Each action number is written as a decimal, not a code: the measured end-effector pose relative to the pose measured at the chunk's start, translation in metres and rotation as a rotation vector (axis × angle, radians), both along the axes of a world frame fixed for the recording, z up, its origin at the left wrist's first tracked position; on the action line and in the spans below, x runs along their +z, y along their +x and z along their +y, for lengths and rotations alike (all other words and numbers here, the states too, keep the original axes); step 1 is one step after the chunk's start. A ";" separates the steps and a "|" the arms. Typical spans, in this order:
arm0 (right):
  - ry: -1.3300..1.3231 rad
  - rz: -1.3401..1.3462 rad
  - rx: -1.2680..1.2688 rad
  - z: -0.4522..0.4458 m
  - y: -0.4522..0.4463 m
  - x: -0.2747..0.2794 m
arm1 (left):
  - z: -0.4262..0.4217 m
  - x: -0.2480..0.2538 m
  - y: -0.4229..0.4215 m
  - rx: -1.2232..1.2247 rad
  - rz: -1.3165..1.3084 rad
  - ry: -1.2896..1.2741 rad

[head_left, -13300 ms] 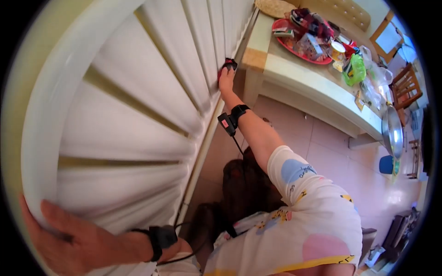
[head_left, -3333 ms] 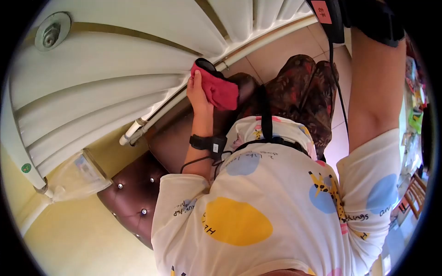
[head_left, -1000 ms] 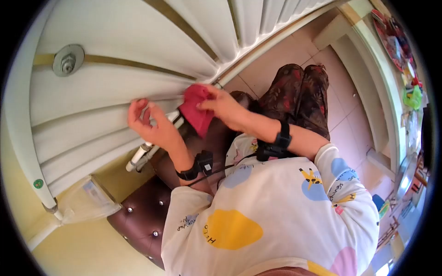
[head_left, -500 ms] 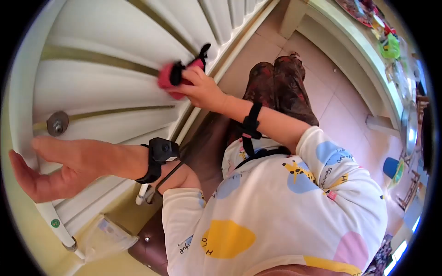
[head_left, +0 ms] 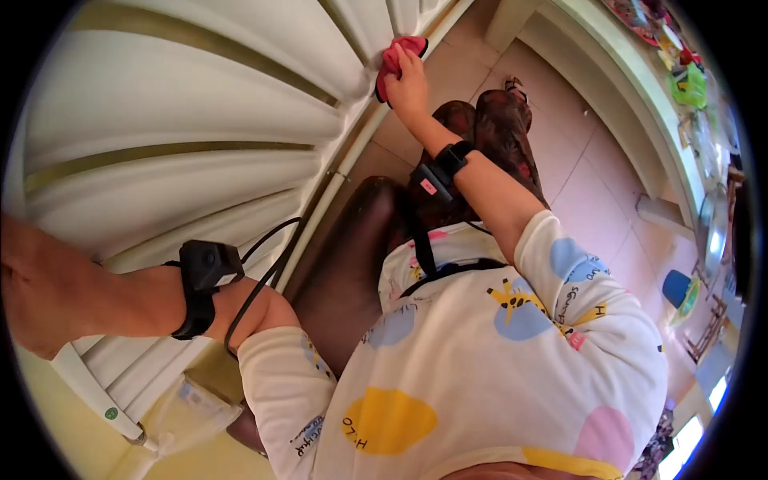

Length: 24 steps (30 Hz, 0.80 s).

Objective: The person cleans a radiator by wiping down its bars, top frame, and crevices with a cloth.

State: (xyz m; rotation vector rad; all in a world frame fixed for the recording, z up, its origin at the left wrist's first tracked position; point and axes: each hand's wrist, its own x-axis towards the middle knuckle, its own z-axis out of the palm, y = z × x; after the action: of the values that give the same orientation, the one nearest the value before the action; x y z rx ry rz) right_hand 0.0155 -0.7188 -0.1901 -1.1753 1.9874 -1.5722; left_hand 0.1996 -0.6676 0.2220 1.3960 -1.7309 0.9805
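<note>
My right hand (head_left: 410, 86) is closed on a red cloth (head_left: 390, 61) with a black edge. It presses the cloth against the outer rim of a white ribbed radiator (head_left: 184, 88), near the top of the view. At the far left my left hand (head_left: 32, 300) is stretched out beside the radiator's end, its fingers cut off by the view's edge. A strapped black camera (head_left: 210, 264) sits on my left forearm, and a black device (head_left: 436, 182) on my right.
A pale pipe (head_left: 320, 204) runs along the radiator. On the right stands a pale table (head_left: 616, 104) with a green bag (head_left: 690, 86) and other items on it. A clear plastic bag (head_left: 188, 412) hangs at the lower left. Pinkish tiles (head_left: 572, 168) cover the floor.
My right hand has carried the red cloth up and to the right along the radiator to its rim. My left hand has moved further left, partly out of view.
</note>
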 end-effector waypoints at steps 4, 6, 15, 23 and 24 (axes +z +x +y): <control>0.094 0.126 0.198 0.035 0.015 -0.024 | -0.016 -0.013 -0.004 0.004 -0.066 -0.271; 0.347 -0.386 0.522 0.028 -0.002 -0.021 | -0.029 -0.016 -0.015 0.018 -0.082 -0.342; 0.137 -0.317 0.169 0.025 0.028 -0.008 | -0.004 -0.012 -0.013 0.011 0.058 -0.185; -0.114 0.033 0.021 0.030 0.056 -0.024 | -0.016 -0.018 -0.003 0.010 0.035 -0.271; 0.030 -0.095 0.241 0.033 0.054 -0.025 | -0.015 -0.017 -0.004 0.025 0.056 -0.238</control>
State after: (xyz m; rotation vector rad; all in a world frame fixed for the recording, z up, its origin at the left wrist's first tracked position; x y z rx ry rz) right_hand 0.0693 -0.6853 -0.2156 -1.2514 1.7318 -1.4444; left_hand 0.1955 -0.6829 0.2054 1.2814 -1.5047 1.1104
